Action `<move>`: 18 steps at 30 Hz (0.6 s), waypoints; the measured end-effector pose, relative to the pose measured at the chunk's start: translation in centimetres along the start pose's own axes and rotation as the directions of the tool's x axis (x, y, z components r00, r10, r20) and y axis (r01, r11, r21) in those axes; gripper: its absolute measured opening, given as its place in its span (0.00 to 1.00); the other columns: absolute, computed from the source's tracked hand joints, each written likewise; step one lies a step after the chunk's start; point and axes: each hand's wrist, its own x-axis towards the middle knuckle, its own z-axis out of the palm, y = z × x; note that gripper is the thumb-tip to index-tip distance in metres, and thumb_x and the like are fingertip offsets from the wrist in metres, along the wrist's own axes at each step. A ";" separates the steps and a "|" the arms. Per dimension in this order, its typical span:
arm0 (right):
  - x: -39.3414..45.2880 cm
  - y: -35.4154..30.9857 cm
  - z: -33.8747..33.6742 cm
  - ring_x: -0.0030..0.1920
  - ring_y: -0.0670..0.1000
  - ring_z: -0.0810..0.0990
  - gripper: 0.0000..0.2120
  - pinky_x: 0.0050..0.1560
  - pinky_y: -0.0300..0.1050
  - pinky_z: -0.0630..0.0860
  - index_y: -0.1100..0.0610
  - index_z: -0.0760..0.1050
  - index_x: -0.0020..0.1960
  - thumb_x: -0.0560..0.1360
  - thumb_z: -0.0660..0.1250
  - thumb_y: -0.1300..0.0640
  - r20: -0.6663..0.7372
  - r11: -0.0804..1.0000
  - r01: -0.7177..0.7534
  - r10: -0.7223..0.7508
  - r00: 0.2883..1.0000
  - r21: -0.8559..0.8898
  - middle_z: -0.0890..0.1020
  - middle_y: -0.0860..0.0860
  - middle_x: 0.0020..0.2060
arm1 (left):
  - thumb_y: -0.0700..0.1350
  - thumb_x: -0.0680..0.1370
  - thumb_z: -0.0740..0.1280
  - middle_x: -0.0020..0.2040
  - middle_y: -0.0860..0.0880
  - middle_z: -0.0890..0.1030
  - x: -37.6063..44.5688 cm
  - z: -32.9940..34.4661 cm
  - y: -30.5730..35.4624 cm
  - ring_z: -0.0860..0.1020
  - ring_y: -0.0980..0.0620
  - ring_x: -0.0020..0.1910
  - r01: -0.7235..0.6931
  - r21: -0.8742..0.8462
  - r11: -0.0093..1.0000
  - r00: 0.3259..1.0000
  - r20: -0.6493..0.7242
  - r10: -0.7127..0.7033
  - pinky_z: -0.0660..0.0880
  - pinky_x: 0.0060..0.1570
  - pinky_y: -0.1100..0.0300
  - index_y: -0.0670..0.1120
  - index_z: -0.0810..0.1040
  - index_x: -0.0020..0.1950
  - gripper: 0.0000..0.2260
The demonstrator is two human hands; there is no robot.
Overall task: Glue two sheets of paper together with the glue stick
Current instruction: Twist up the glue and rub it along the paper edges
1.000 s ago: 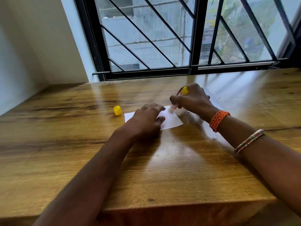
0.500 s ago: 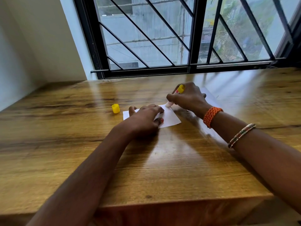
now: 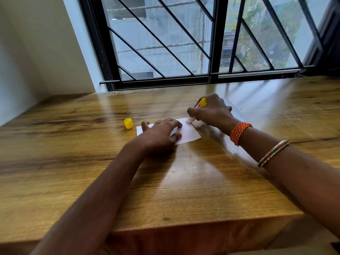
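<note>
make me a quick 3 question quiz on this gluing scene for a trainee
1. True or false: the yellow cap is on the glue stick.
2. Which hand presses the paper flat on the table?
A. left hand
B. right hand
C. neither
3. Fill in: the glue tip touches the paper at its far ____ corner.

Key
1. False: the cap stands on the table, left of the paper.
2. A: the left hand lies flat on the sheet while the right hand holds the glue stick.
3. right
</note>
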 end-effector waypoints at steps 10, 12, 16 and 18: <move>-2.6 -0.1 -1.9 0.43 0.56 0.83 0.15 0.55 0.58 0.74 0.65 0.81 0.37 0.64 0.70 0.52 0.039 0.999 -0.026 0.024 0.999 0.036 0.85 0.59 0.35 | 0.52 0.80 0.55 0.76 0.54 0.60 0.2 0.2 -0.3 0.58 0.52 0.74 -0.006 0.005 1.000 1.000 -0.018 0.006 0.47 0.68 0.43 0.56 0.63 0.71 0.19; -2.9 0.0 -2.2 0.41 0.56 0.83 0.14 0.56 0.60 0.74 0.65 0.80 0.35 0.62 0.70 0.53 0.076 0.996 -0.041 0.035 0.996 0.074 0.84 0.57 0.32 | 0.52 0.80 0.55 0.76 0.54 0.60 0.3 0.3 -0.3 0.58 0.52 0.74 -0.003 0.006 1.000 1.000 -0.021 0.003 0.48 0.68 0.43 0.56 0.63 0.70 0.19; -3.1 0.3 -2.7 0.29 0.54 0.80 0.14 0.47 0.57 0.76 0.65 0.79 0.30 0.56 0.67 0.53 0.150 0.982 -0.070 0.043 0.988 0.174 0.83 0.58 0.27 | 0.52 0.80 0.55 0.76 0.54 0.60 0.2 0.3 -0.3 0.58 0.52 0.75 0.002 0.006 1.000 1.000 -0.018 -0.002 0.48 0.68 0.43 0.56 0.63 0.71 0.19; -3.0 0.2 -3.0 0.28 0.54 0.78 0.11 0.40 0.53 0.77 0.64 0.78 0.27 0.58 0.67 0.55 0.215 0.974 -0.086 0.039 0.976 0.212 0.82 0.59 0.26 | 0.52 0.80 0.56 0.76 0.54 0.60 0.2 0.2 -0.3 0.58 0.51 0.75 0.001 0.002 1.000 1.000 -0.014 -0.001 0.49 0.68 0.43 0.56 0.63 0.71 0.19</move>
